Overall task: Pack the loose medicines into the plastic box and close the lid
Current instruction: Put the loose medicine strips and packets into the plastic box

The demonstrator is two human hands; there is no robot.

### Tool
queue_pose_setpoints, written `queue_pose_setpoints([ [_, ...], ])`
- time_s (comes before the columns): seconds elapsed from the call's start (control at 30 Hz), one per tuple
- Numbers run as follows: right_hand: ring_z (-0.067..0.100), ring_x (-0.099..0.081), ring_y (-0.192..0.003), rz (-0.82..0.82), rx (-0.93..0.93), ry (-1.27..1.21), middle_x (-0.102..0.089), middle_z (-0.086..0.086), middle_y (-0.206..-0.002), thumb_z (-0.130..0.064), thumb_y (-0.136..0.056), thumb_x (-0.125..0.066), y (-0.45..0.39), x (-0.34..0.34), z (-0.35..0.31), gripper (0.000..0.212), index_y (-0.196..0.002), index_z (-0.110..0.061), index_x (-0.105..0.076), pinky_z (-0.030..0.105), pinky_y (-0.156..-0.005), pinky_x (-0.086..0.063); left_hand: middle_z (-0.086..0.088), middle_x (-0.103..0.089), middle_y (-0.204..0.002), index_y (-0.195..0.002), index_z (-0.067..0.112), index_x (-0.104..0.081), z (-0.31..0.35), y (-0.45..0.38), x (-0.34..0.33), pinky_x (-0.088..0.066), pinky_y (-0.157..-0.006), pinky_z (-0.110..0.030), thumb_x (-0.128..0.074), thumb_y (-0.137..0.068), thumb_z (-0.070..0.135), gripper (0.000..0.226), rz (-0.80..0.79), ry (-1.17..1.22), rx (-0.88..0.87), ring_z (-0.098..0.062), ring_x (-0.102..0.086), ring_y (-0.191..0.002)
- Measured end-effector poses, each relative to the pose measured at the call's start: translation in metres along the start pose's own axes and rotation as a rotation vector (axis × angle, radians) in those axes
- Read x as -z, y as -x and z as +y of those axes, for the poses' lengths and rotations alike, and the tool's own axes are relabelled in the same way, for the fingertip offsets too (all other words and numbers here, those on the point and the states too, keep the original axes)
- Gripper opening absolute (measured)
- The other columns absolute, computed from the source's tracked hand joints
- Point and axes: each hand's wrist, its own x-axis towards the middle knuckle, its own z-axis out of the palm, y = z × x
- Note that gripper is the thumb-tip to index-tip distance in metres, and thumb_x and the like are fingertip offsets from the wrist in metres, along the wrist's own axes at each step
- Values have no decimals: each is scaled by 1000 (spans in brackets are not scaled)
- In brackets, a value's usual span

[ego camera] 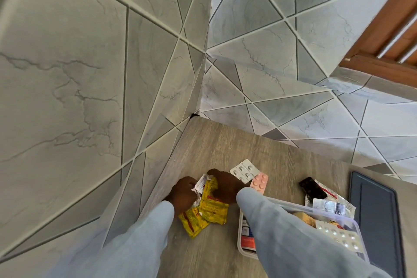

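We had both hands, left hand [182,194] and right hand [223,185], clutching yellow sachets [209,207] left of the half-filled plastic box [244,239]; blister strips [244,170] lay loose beyond, lid [379,221] off at right.

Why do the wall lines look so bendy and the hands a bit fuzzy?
Head view: the wide-angle lens splays the tiled wall lines outward; both hands, left hand and right hand, and the yellow sachets are slightly blurred; lighting is soft, without glare.
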Motion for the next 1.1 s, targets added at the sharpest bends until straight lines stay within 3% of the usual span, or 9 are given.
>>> queue_pose_setpoints([
  [0.13, 34, -41, -133, -51, 17, 36, -42, 14, -144, -26, -79, -74, 2, -6, -6, 82, -147, -26, -29, 41, -110, -37, -7, -65, -101, -101, 14, -66, -1, 11, 0, -47, -74, -25, -58, -78, -1, 28, -47, 112, 13, -23, -61, -97],
  [0.27, 34, -49, -126, -37, 53, 26, -52, 15, -136, -26, -80, -70, 10, -10, -14, 61, -135, -14, -48, 40, -106, -42, -2, -65, -91, -93, 18, -67, -4, 25, 0, -51, -72, -27, -71, -77, 7, 20, -71, 219, -32, -16, -62, -84],
  [0.37, 38, -59, -112, -33, 91, 4, -63, 20, -119, -26, -84, -65, 18, -11, -18, 39, -116, -3, -61, 40, -94, -49, -5, -67, -93, -90, 24, -68, -6, 37, 6, -55, -74, -33, -80, -55, 9, 40, -83, 219, -87, -21, -64, -87],
  [0.5, 37, -58, -112, 46, 151, -41, -61, 21, -121, -24, -84, -65, 29, -1, -22, 40, -116, 0, -60, 38, -92, -48, -2, -71, -85, -84, 26, -72, 6, 45, 22, -56, -68, -31, -77, -48, 3, 43, -64, 275, -143, -16, -66, -78],
  [0.67, 31, -62, -104, 234, 211, -188, -66, 15, -113, -29, -81, -71, 58, 32, -17, 38, -110, -6, -64, 36, -88, -50, -12, -74, -92, -90, 19, -75, 42, 54, 42, -56, -75, -39, -82, -44, 9, 47, -93, 394, -256, -23, -68, -83],
  [0.83, 18, -60, -80, 385, 140, -356, -66, 4, -86, -29, -76, -77, 100, 67, 35, 24, -91, -12, -70, 33, -77, -50, -16, -71, -97, -96, 13, -72, 97, 62, 10, -56, -77, -41, -86, -46, 11, 52, -192, 425, -356, -25, -66, -86],
  [0.97, 14, -57, -74, 463, 63, -460, -64, 1, -80, -28, -77, -77, 145, 74, 104, 20, -84, -11, -68, 37, -74, -51, -4, -69, -84, -89, 15, -72, 143, 75, -50, -54, -66, -28, -81, -49, 5, 42, -303, 388, -405, -14, -63, -77],
  [1.03, 14, -55, -72, 493, 21, -507, -62, 4, -78, -23, -79, -74, 171, 70, 138, 18, -82, -7, -67, 36, -70, -48, -1, -69, -79, -85, 18, -73, 158, 80, -85, -53, -65, -27, -80, -48, 5, 39, -349, 348, -427, -12, -62, -74],
  [1.1, 10, -57, -69, 521, -33, -584, -63, 0, -76, -20, -80, -73, 192, 60, 167, 9, -78, -13, -67, 33, -68, -47, -1, -70, -79, -83, 18, -74, 169, 83, -116, -54, -68, -30, -80, -50, 3, 37, -395, 296, -436, -13, -63, -75],
])
